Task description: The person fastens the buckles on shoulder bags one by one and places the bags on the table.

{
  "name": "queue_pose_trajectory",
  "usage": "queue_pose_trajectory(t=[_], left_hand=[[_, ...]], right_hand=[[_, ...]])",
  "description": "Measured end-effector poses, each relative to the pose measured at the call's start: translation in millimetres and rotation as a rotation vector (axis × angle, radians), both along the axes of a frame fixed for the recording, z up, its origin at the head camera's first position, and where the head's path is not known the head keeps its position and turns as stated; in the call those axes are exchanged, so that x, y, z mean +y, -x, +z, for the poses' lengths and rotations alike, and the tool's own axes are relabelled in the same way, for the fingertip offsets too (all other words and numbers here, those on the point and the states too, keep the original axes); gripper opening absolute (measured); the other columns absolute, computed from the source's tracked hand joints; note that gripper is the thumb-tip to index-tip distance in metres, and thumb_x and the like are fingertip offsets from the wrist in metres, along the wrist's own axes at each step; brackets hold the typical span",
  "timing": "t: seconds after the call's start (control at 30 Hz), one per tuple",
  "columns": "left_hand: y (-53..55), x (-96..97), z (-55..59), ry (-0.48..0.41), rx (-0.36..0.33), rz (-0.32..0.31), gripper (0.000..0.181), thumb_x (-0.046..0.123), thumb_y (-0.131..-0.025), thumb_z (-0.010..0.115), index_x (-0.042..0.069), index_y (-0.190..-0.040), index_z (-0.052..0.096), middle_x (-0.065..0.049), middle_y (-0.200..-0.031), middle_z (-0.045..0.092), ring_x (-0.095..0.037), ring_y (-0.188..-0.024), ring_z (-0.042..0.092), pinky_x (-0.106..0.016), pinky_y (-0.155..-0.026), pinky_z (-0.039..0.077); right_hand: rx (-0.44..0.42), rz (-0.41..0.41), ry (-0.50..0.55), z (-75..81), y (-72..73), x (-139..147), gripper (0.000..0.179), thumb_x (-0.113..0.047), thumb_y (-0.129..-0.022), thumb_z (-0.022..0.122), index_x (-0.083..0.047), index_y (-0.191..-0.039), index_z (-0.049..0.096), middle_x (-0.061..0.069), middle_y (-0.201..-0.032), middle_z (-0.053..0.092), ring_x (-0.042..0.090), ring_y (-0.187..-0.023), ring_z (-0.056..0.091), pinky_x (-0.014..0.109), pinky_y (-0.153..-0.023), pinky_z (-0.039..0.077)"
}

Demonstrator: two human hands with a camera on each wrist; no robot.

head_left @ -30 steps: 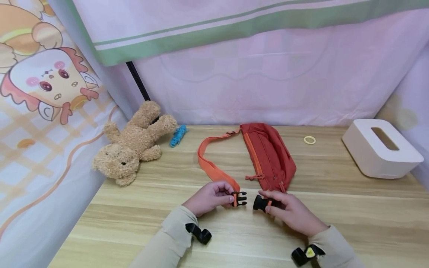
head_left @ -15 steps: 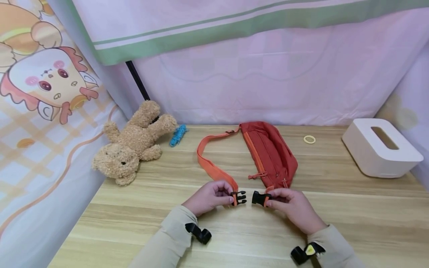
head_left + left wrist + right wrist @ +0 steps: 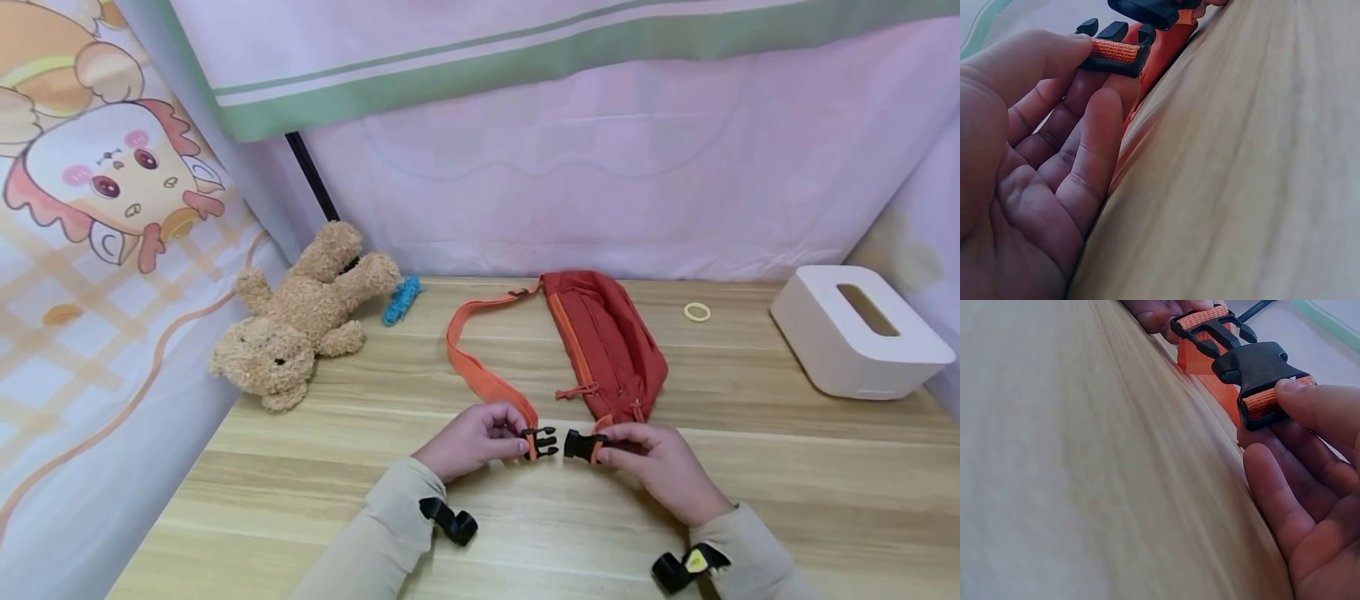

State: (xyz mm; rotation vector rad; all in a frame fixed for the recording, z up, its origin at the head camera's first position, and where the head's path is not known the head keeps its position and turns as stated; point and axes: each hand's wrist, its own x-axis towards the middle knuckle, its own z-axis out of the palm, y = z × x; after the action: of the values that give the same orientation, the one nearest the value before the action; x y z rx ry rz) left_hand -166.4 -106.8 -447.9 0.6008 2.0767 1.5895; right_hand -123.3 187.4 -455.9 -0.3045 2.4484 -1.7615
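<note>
A red waist bag (image 3: pixel 611 342) lies on the wooden table, its orange strap (image 3: pixel 474 367) looping out to the left. My left hand (image 3: pixel 476 442) pinches the black pronged buckle half (image 3: pixel 546 442) on the strap's end between thumb and fingers. The black socket buckle half (image 3: pixel 581 446) is pinched by my right hand (image 3: pixel 660 467), close to the bag's near end. Prongs and socket face each other across a narrow gap in the head view. In the right wrist view, orange webbing (image 3: pixel 1266 398) threads through the socket half (image 3: pixel 1260 365) under my thumb.
A brown teddy bear (image 3: pixel 296 321) lies at the left, beside a bundle of blue cord (image 3: pixel 402 301). Behind the bag's right side is a pale yellow ring (image 3: pixel 697 312). A white tissue box (image 3: pixel 862 333) stands at the far right. Printed cloths hang behind and at the left.
My right hand has shifted its hold on the socket half, turning it level and in line with the prongs. The gap between the two halves has narrowed. The bag's near end shifted slightly.
</note>
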Motion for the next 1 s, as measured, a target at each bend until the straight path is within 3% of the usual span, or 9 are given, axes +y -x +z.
queue_pose_trajectory(t=[0.5,0.73,1.0], left_hand=[[0.9,1.5,0.9,0.016,0.003,0.014,0.009,0.011,-0.094,0.072,0.008,-0.099,0.066,-0.003,-0.089,0.069,-0.015,-0.079,0.065,-0.027,-0.066,0.053],[0.6,2.3,1.0,0.015,0.011,0.013,0.009,0.011,-0.094,0.072,0.006,-0.099,0.066,-0.005,-0.090,0.069,-0.015,-0.080,0.064,-0.028,-0.067,0.052],[1.8,4.4,0.9,0.032,0.039,0.018,0.009,0.012,-0.093,0.073,0.007,-0.098,0.066,-0.002,-0.091,0.068,-0.014,-0.081,0.062,-0.024,-0.066,0.049]], right_hand=[[0.028,0.028,-0.030,1.8,0.2,-3.2,0.020,-0.016,-0.085,0.081,-0.007,-0.102,0.076,0.002,-0.093,0.075,0.009,-0.082,0.067,0.025,-0.074,0.054],[0.068,0.001,-0.119,0.5,0.9,-4.0,0.016,-0.021,-0.085,0.082,-0.014,-0.098,0.077,-0.005,-0.090,0.073,0.007,-0.084,0.064,0.023,-0.076,0.051],[0.052,-0.006,-0.126,2.3,0.4,-3.3,0.017,-0.023,-0.085,0.082,-0.014,-0.099,0.077,-0.003,-0.091,0.073,0.007,-0.084,0.064,0.023,-0.076,0.051]])
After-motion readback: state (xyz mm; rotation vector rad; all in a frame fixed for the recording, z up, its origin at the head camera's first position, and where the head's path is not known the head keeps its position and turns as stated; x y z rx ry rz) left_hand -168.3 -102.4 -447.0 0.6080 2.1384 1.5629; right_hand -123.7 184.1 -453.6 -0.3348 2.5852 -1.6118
